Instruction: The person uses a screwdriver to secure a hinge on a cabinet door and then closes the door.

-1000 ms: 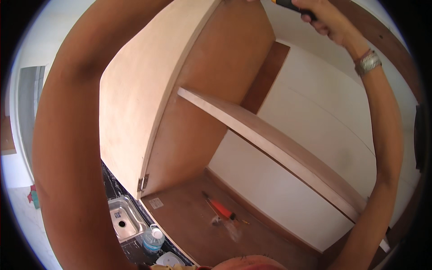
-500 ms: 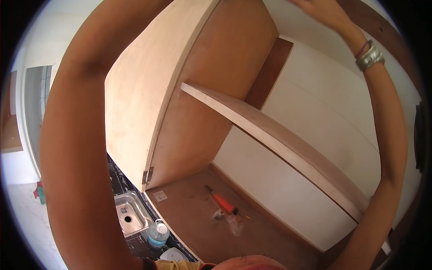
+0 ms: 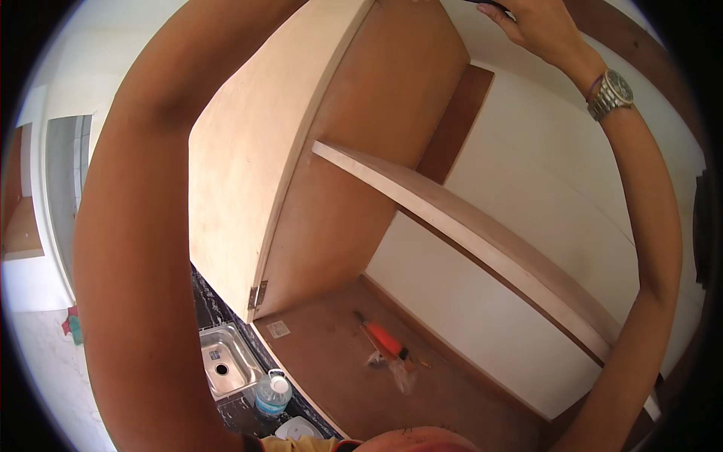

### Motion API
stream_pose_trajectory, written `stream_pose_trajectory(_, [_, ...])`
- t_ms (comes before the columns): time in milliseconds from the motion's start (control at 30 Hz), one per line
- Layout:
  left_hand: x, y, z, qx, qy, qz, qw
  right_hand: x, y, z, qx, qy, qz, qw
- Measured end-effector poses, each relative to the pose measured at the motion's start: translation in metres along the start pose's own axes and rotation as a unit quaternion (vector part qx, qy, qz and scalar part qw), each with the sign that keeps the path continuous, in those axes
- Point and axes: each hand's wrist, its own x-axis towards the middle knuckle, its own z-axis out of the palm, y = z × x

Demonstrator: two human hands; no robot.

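Note:
Both my arms are raised around the open wooden cupboard (image 3: 263, 166). My right hand (image 3: 535, 30), with a metal watch (image 3: 611, 94) on its wrist, is at the top edge, closed on a dark hand tool (image 3: 482, 3) that is mostly out of frame. Only a sliver of my left hand (image 3: 418, 1) shows at the top of the cupboard, so its fingers are hidden. A pale shelf (image 3: 452, 226) crosses the cupboard. On its brown bottom board (image 3: 309, 361) lie an orange-handled tool (image 3: 384, 339) and crumpled clear plastic (image 3: 403, 377). A hinge (image 3: 258, 295) sits on the left side.
Below left are a dark marbled counter with a steel sink (image 3: 233, 350), a large water bottle (image 3: 273, 395) and a pale lidded item (image 3: 297, 429). A doorway (image 3: 68, 188) stands at the far left, with red and green cloth (image 3: 74, 325) near the floor.
My right hand has moved and turned at the top, so the watch face now shows and less of the tool's black and yellow handle is visible. The whole view has shifted slightly.

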Motion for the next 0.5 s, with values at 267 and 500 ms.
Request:
stream_pose_trajectory(267, [-0.018, 0.019, 0.012, 0.05, 0.069, -0.021, 0.996, 0.002, 0.014, 0.006, 0.304, -0.097, 0.229, 0.919])
stream_pose_trajectory(500, [-0.009, 0.001, -0.007, -0.033, 0.028, -0.013, 0.999, 0.021, 0.031, 0.001, 0.311, -0.104, 0.24, 0.914])
